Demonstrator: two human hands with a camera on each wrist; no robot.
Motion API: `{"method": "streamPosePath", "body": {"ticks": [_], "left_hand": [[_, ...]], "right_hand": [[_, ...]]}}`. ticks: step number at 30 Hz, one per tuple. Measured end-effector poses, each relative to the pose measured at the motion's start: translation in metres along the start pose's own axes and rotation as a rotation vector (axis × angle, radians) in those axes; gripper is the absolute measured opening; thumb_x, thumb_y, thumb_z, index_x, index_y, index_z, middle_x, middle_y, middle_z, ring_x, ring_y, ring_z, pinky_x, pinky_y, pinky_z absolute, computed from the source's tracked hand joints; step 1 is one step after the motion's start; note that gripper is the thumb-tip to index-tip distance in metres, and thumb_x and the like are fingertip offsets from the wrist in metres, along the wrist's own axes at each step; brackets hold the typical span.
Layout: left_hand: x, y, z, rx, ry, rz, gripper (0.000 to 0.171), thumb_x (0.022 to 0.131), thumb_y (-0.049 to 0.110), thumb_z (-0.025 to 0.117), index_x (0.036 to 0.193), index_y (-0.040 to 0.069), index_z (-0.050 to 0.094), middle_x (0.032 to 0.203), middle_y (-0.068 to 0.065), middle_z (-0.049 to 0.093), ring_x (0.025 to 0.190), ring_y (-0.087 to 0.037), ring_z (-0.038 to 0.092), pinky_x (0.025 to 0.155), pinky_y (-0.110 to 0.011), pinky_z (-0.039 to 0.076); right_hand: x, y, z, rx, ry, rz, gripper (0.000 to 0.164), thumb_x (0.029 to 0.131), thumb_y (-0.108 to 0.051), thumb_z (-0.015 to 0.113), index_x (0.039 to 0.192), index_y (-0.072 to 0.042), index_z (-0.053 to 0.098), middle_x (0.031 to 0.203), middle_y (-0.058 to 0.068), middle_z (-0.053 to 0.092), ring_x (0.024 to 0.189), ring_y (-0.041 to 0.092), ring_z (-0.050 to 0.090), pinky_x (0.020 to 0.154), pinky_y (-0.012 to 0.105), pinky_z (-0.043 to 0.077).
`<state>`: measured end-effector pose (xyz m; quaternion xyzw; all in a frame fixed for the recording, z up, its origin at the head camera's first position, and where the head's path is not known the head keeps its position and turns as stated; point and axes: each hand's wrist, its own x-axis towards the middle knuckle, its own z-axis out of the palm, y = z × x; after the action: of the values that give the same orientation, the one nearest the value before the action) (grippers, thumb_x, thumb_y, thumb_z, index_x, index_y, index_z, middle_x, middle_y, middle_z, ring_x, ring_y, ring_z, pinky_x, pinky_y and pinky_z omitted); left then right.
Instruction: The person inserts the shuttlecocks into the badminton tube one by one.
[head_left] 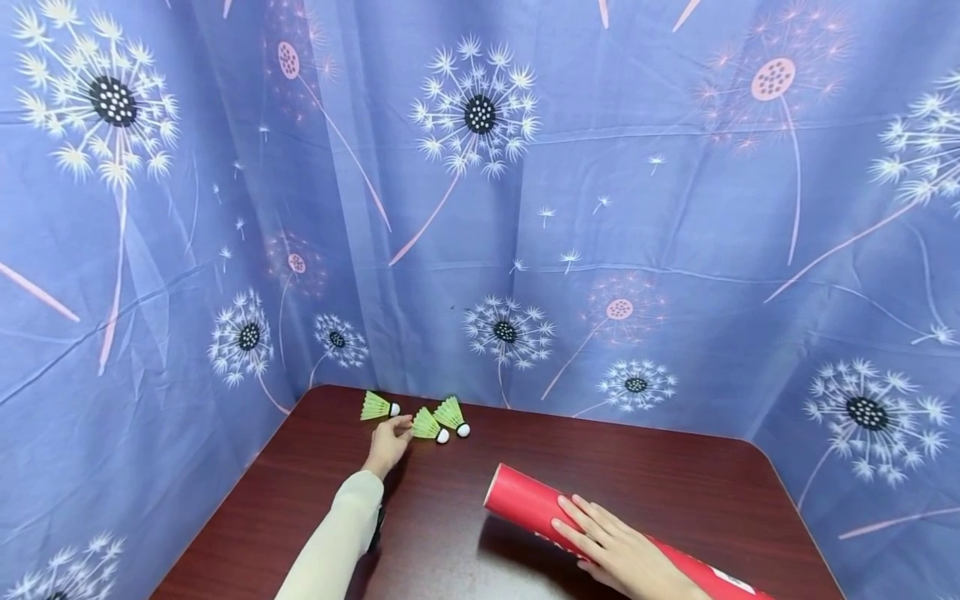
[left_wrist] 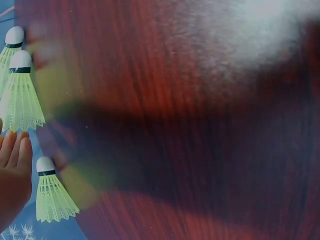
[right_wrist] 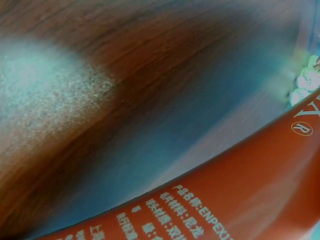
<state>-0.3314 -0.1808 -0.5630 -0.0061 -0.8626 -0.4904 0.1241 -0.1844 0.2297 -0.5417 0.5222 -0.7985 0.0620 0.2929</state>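
Shuttlecocks (head_left: 425, 423), three in number, yellow-green with white heads, lying on the dark red-brown table (head_left: 435, 533) beyond and to the left of the red tube (head_left: 521, 497). Left hand (head_left: 387, 446): fingertips at the skirt of the middle shuttlecock; whether they pinch it cannot be told. Right hand (head_left: 622, 550): laid across the tube, fingers extended, well apart from the left hand and the shuttlecocks. Blue dandelion-print cloth (head_left: 675, 242) hangs beyond the tube.
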Motion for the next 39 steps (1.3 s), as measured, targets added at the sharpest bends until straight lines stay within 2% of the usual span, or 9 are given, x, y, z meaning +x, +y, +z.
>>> {"method": "streamPosePath", "body": {"ticks": [4, 7, 11, 14, 22, 25, 33, 39], "left_hand": [[-0.005, -0.001, 0.002, 0.049, 0.034, 0.001, 0.019, 0.087, -0.003, 0.066, 0.106, -0.007, 0.068, 0.098, -0.021, 0.069, 0.091, -0.034, 0.065, 0.075, -0.040, 0.054], [-0.009, -0.001, 0.004, 0.079, 0.045, -0.007, 0.014, 0.088, 0.001, 0.067, 0.100, -0.004, 0.071, 0.095, -0.017, 0.070, 0.087, -0.031, 0.065, 0.072, -0.038, 0.053], [-0.013, -0.004, 0.006, 0.124, 0.081, 0.035, 0.009, 0.085, 0.002, 0.069, 0.093, -0.003, 0.072, 0.088, -0.015, 0.071, 0.082, -0.030, 0.065, 0.072, -0.039, 0.052], [-0.015, -0.008, 0.006, 0.153, 0.108, 0.066, 0.007, 0.083, 0.003, 0.073, 0.088, -0.002, 0.072, 0.083, -0.013, 0.071, 0.079, -0.028, 0.064, 0.072, -0.039, 0.050], [-0.021, -0.012, 0.001, 0.121, 0.123, 0.066, 0.011, 0.080, 0.008, 0.076, 0.085, -0.002, 0.072, 0.082, -0.010, 0.072, 0.077, -0.025, 0.064, 0.070, -0.035, 0.049], [-0.022, -0.011, -0.002, 0.110, 0.121, 0.076, 0.009, 0.081, 0.007, 0.076, 0.085, -0.001, 0.073, 0.082, -0.010, 0.072, 0.076, -0.024, 0.064, 0.069, -0.034, 0.048], [-0.028, -0.007, -0.005, 0.078, 0.086, 0.128, 0.007, 0.080, 0.007, 0.077, 0.082, 0.001, 0.074, 0.078, -0.006, 0.072, 0.072, -0.016, 0.063, 0.065, -0.027, 0.048], [-0.033, 0.001, -0.009, 0.065, 0.043, 0.184, 0.010, 0.080, 0.011, 0.077, 0.083, 0.002, 0.074, 0.076, -0.003, 0.072, 0.068, -0.012, 0.061, 0.064, -0.025, 0.049]], "right_hand": [[0.000, 0.000, 0.001, 0.003, -0.012, -0.007, 0.051, 0.102, -0.041, 0.041, 0.141, -0.009, 0.047, 0.145, 0.017, 0.043, 0.130, 0.033, 0.042, 0.116, 0.029, 0.014], [-0.001, 0.001, 0.002, -0.002, -0.002, -0.015, 0.050, 0.102, -0.040, 0.041, 0.141, -0.008, 0.048, 0.144, 0.018, 0.044, 0.129, 0.033, 0.042, 0.116, 0.030, 0.013], [-0.001, 0.002, 0.003, -0.014, 0.017, -0.017, 0.050, 0.104, -0.040, 0.035, 0.140, -0.008, 0.049, 0.143, 0.018, 0.045, 0.129, 0.033, 0.042, 0.116, 0.030, 0.014], [-0.001, 0.002, 0.003, -0.016, 0.017, -0.016, 0.050, 0.104, -0.041, 0.035, 0.140, -0.008, 0.048, 0.143, 0.018, 0.045, 0.129, 0.032, 0.042, 0.116, 0.030, 0.014], [-0.002, 0.001, 0.001, 0.006, -0.032, -0.007, 0.058, 0.095, -0.040, 0.058, 0.142, -0.009, 0.046, 0.145, 0.018, 0.043, 0.129, 0.033, 0.041, 0.116, 0.028, 0.012], [-0.003, 0.001, 0.000, 0.005, -0.038, -0.004, 0.059, 0.094, -0.040, 0.060, 0.142, -0.009, 0.046, 0.145, 0.018, 0.042, 0.129, 0.034, 0.041, 0.116, 0.028, 0.011], [-0.002, 0.000, -0.004, 0.009, -0.018, -0.012, 0.054, 0.098, -0.040, 0.052, 0.141, -0.008, 0.047, 0.144, 0.019, 0.043, 0.129, 0.033, 0.041, 0.116, 0.028, 0.013], [-0.004, -0.001, -0.004, -0.009, 0.005, -0.009, 0.052, 0.103, -0.043, 0.035, 0.140, -0.008, 0.048, 0.143, 0.018, 0.045, 0.128, 0.033, 0.042, 0.116, 0.028, 0.013]]}}
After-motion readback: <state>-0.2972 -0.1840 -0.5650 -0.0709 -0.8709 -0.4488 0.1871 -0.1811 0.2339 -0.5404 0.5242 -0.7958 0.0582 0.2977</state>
